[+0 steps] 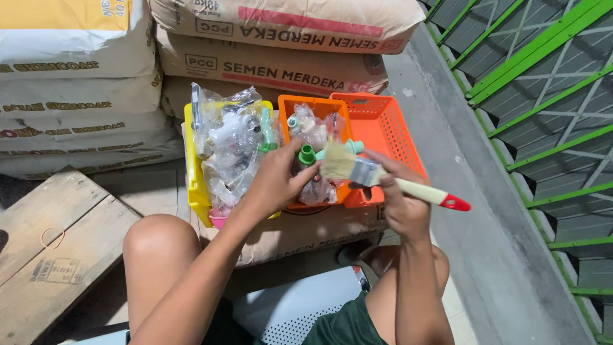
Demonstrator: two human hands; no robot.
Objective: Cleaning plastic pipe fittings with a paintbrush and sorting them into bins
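Orange basket [319, 108] mid-frame: my left hand [278, 182] pinches a green-capped fitting [306, 155], my right hand [399, 201] grips the paintbrush [383, 179].

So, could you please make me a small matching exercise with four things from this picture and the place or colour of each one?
Things:
1. paintbrush
2. yellow basket
3. empty basket
4. green tap

Descriptions:
A. orange, on the right side
B. full of clear plastic bags
C. held in the right hand
D. at the left hand, its fingers around it

Pairs: 1-C, 2-B, 3-A, 4-D
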